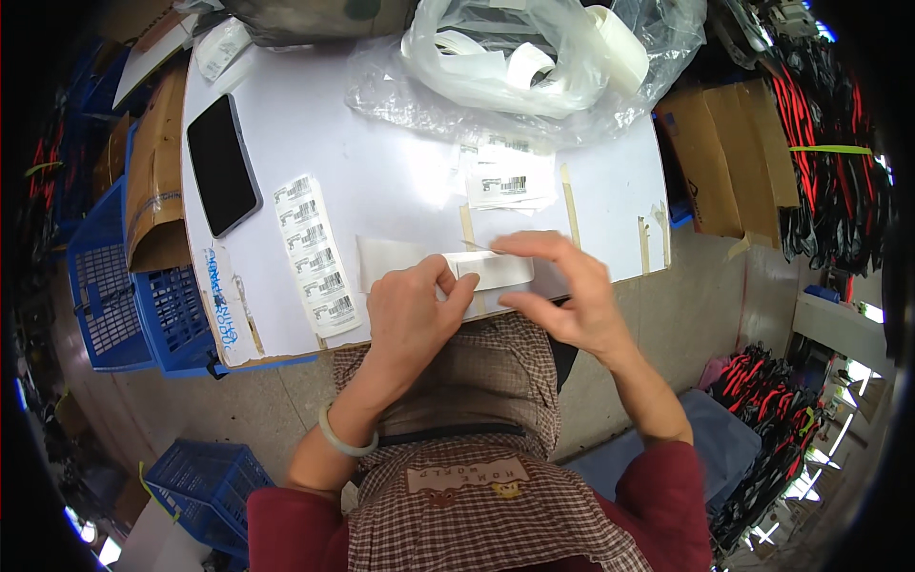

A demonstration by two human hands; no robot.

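Note:
A blank white paper strip (502,273) lies near the table's front edge, its right part lifted or folded. My left hand (416,310) is closed at that part, thumb and forefinger pinching its left end; the strip's flat end shows beyond my knuckles. Around the other end, my right hand (575,297) is open, thumb and fingers apart, and I see nothing held in it. Left of my hands lies a sheet of barcode labels (315,255). Farther off is a small pile of barcode labels (512,181).
A black phone (223,166) lies on the white tabletop (315,124). A clear plastic bag (610,100) with white label rolls covers the far side. Cardboard boxes (729,157) and blue crates (119,315) stand beside the table.

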